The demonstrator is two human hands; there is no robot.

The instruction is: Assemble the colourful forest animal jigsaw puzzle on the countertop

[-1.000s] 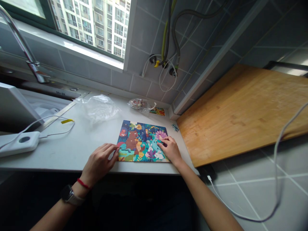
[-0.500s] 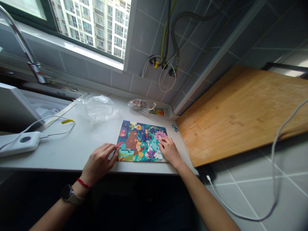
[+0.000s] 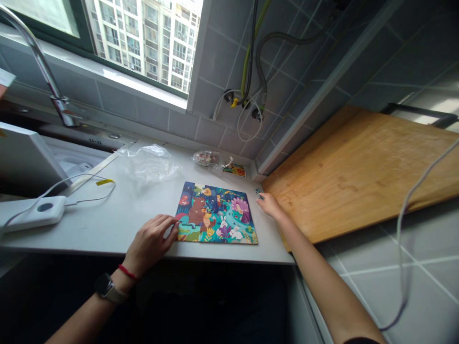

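A colourful jigsaw puzzle (image 3: 215,213) with forest animals, a peacock and rabbits lies flat on the white counter (image 3: 118,224). My left hand (image 3: 150,243) rests against its left edge, fingertips touching the pieces and holding nothing. My right hand (image 3: 269,206) has its fingertips just below a small loose puzzle piece (image 3: 258,191), beyond the puzzle's top right corner. I cannot tell whether the fingers touch that piece. A small picture card (image 3: 234,170) lies behind the puzzle.
A bag of small pieces (image 3: 207,158) and a crumpled clear plastic bag (image 3: 148,165) lie at the counter's back. A white power bank (image 3: 36,213) with a cable sits at left. A bamboo board (image 3: 358,172) leans at right, close to the counter's right edge.
My right hand has moved off the puzzle's right side, up and rightward to the loose piece. My left hand stays at the puzzle's left edge. The view has shifted slightly.
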